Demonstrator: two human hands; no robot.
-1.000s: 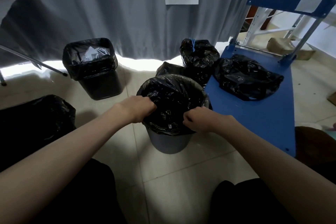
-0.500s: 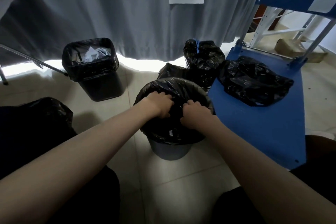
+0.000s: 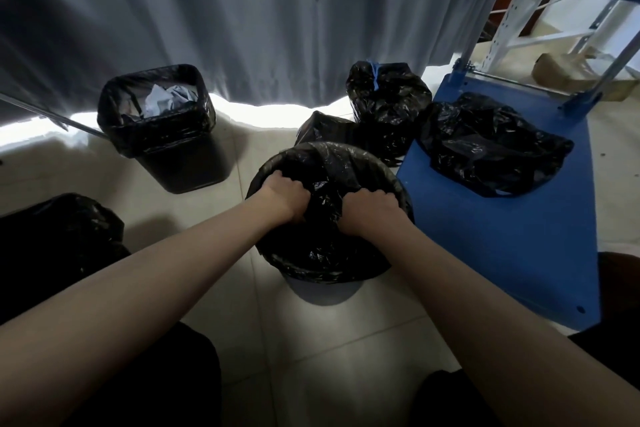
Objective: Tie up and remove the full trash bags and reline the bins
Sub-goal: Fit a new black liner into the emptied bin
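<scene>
A round grey bin (image 3: 323,291) stands on the floor in front of me, lined with a black trash bag (image 3: 329,253). Both my hands are down inside its mouth. My left hand (image 3: 284,196) grips a fold of the black plastic at the left. My right hand (image 3: 369,210) grips the plastic at the right, and a ridge of bag stands up between them. Behind the bin sits a tied black bag (image 3: 386,104) with a blue tie at its top. Another black bag (image 3: 485,146) lies on the blue cart (image 3: 512,243).
A square dark bin (image 3: 162,125), lined in black and holding crumpled paper, stands at the left by the grey curtain (image 3: 207,17). A smaller black bag (image 3: 322,128) lies behind the round bin. More black plastic (image 3: 59,239) sits at the far left. Metal shelving (image 3: 540,21) rises at the right.
My hands left the bin's rim, came together and went down into the bag's mouth, where they now hold the plastic. The view has tipped closer to the bin.
</scene>
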